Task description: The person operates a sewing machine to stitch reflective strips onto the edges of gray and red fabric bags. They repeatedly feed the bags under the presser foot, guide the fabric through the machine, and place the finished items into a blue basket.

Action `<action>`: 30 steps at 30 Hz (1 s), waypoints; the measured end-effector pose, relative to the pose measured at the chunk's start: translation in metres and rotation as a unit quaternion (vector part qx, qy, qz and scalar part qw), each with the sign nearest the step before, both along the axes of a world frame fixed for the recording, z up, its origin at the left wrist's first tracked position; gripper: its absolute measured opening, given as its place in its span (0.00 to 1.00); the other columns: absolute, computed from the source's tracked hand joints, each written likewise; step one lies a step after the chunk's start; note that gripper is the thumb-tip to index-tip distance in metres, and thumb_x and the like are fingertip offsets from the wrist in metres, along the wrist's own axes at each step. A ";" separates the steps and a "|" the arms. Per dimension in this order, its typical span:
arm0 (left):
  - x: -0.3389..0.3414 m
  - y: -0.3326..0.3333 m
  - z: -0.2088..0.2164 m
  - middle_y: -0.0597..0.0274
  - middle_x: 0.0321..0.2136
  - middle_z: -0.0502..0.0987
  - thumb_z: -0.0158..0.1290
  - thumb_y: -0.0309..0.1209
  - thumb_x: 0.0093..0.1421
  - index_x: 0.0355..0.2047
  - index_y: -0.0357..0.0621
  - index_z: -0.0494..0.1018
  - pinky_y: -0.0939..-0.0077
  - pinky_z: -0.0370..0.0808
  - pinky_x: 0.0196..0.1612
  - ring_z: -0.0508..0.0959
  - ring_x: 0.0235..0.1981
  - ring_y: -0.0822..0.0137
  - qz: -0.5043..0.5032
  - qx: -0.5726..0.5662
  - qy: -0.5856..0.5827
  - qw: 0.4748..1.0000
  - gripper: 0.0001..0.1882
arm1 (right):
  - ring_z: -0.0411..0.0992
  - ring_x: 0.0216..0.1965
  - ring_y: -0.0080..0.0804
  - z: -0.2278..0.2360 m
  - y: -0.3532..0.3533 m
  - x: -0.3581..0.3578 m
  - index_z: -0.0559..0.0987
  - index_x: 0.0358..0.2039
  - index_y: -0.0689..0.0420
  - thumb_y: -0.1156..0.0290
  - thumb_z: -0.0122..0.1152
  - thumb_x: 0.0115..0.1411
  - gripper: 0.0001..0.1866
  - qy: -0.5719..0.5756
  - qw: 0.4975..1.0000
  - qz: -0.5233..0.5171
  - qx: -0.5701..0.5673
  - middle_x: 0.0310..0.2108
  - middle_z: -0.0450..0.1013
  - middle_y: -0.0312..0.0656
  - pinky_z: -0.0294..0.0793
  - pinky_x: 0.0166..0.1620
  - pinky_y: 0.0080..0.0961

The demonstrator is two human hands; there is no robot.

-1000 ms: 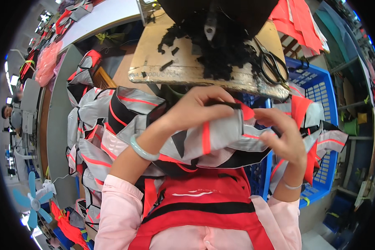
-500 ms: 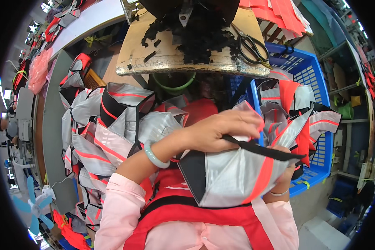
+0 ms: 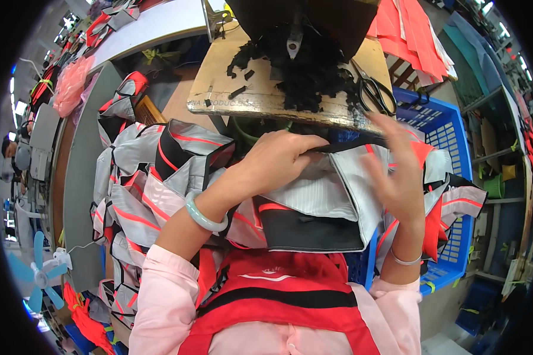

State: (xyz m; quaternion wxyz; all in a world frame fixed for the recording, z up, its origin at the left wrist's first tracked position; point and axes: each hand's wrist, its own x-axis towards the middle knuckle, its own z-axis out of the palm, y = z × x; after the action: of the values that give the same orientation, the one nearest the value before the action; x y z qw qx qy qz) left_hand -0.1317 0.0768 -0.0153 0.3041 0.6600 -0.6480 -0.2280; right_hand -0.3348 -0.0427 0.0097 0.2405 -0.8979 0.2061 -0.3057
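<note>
My left hand (image 3: pixel 281 158) pinches the black-bound upper edge of a sewn grey fabric piece (image 3: pixel 320 189) with red-orange stripes and a black panel. The piece hangs open in front of my red apron (image 3: pixel 278 275). At its right side is my right hand (image 3: pixel 400 174), blurred, with fingers and thumb apart and nothing seen in them. Whether that hand touches the fabric I cannot tell. To the left lies a big heap of similar grey, black and red-orange pieces (image 3: pixel 133 195).
Ahead stands a worn board table (image 3: pixel 219 89) with black fabric scraps (image 3: pixel 314 77) and black-handled scissors (image 3: pixel 376 92). A blue plastic basket (image 3: pixel 456 136) with more sewn pieces is at the right. Red-orange strips (image 3: pixel 403 35) lie beyond; a blue fan (image 3: pixel 39 275) stands far left.
The fabric piece has swung up and away from my lap, its black edge now toward the table. My right hand has come out from behind it and risen, fingers spread. The view has shifted slightly.
</note>
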 end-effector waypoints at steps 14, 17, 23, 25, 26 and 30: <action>0.073 0.005 -0.018 0.65 0.30 0.76 0.52 0.36 0.63 0.39 0.33 0.76 0.78 0.69 0.42 0.72 0.35 0.75 -0.043 0.111 0.268 0.956 0.15 | 0.68 0.29 0.23 -0.020 -0.026 0.078 0.77 0.32 0.63 0.66 0.64 0.50 0.14 0.118 0.927 0.175 0.310 0.26 0.72 0.39 0.68 0.34 0.23; 0.079 -0.006 -0.005 0.68 0.27 0.73 0.52 0.36 0.63 0.38 0.34 0.74 0.79 0.68 0.39 0.69 0.33 0.77 -0.021 0.105 0.265 0.958 0.14 | 0.69 0.29 0.24 -0.021 -0.033 0.087 0.76 0.34 0.64 0.68 0.61 0.52 0.13 0.083 0.934 0.153 0.312 0.26 0.73 0.41 0.70 0.35 0.24; 0.105 -0.038 0.016 0.74 0.28 0.73 0.53 0.37 0.63 0.39 0.37 0.75 0.84 0.67 0.38 0.68 0.33 0.82 0.026 0.130 0.249 0.959 0.14 | 0.68 0.30 0.20 -0.027 -0.046 0.114 0.76 0.34 0.64 0.70 0.58 0.55 0.11 -0.004 0.931 0.107 0.348 0.26 0.73 0.38 0.69 0.35 0.21; 0.113 -0.045 0.017 0.74 0.29 0.74 0.53 0.38 0.62 0.39 0.37 0.76 0.85 0.67 0.39 0.69 0.33 0.83 0.040 0.141 0.232 0.961 0.15 | 0.68 0.30 0.20 -0.028 -0.048 0.120 0.76 0.35 0.65 0.69 0.58 0.56 0.12 -0.003 0.928 0.090 0.361 0.27 0.74 0.38 0.69 0.35 0.21; 0.115 -0.048 0.015 0.74 0.29 0.74 0.54 0.38 0.62 0.39 0.37 0.76 0.85 0.67 0.39 0.69 0.33 0.83 0.047 0.144 0.233 0.961 0.15 | 0.68 0.31 0.20 -0.029 -0.051 0.123 0.76 0.36 0.65 0.69 0.58 0.56 0.12 0.003 0.932 0.086 0.353 0.27 0.74 0.38 0.69 0.35 0.21; 0.129 -0.060 0.013 0.73 0.31 0.76 0.54 0.38 0.61 0.43 0.36 0.77 0.86 0.67 0.40 0.70 0.33 0.83 0.051 0.153 0.228 0.960 0.18 | 0.69 0.31 0.20 -0.036 -0.063 0.135 0.76 0.37 0.65 0.67 0.58 0.57 0.14 0.005 0.931 0.086 0.355 0.28 0.74 0.39 0.70 0.36 0.21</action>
State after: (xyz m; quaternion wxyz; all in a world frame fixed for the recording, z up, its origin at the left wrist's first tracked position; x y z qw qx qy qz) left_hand -0.0031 0.0165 -0.0026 0.3505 0.6615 -0.4841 -0.4529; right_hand -0.1999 -0.1060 -0.0259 0.5674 -0.7701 0.2244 -0.1861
